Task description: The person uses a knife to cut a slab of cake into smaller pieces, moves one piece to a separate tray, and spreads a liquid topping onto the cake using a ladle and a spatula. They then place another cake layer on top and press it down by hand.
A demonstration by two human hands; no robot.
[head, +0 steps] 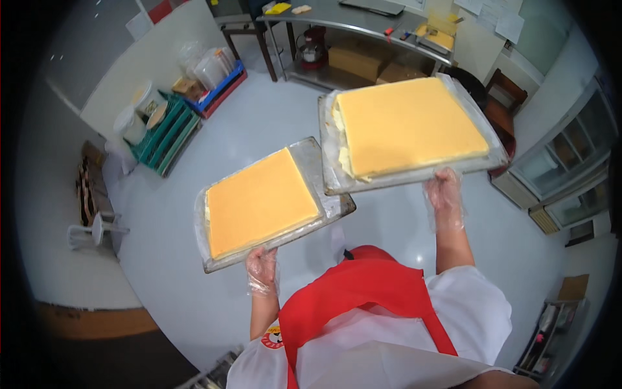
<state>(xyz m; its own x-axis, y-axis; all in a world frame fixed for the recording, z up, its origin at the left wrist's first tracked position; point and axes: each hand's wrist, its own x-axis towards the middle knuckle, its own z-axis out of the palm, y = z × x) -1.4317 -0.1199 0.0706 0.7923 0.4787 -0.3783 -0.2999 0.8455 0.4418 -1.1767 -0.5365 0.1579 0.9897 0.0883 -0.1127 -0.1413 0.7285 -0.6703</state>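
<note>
My left hand [262, 268], in a clear plastic glove, grips the near edge of a metal sheet pan [335, 206]. A flat rectangular yellow sheet cake [260, 204] lies on that pan, leaving its right end bare. My right hand [444, 187], gloved the same way, supports a second sheet pan [328, 167] by its near edge, with the fingers hidden underneath. On paper over this pan rests a larger yellow sheet cake [413, 127], pale filling showing along its left side. The right pan's left corner overlaps the left pan in view; whether they touch I cannot tell.
Ahead stands a steel worktable [335, 19] with a tray of yellow food [435, 39]. A red stand mixer [312, 46] and cardboard boxes [359, 58] fill its lower shelf. Green crates [167, 131] and a white stool [99, 228] are left; a wooden chair [503, 109] and glass-door cabinet [559, 150] right.
</note>
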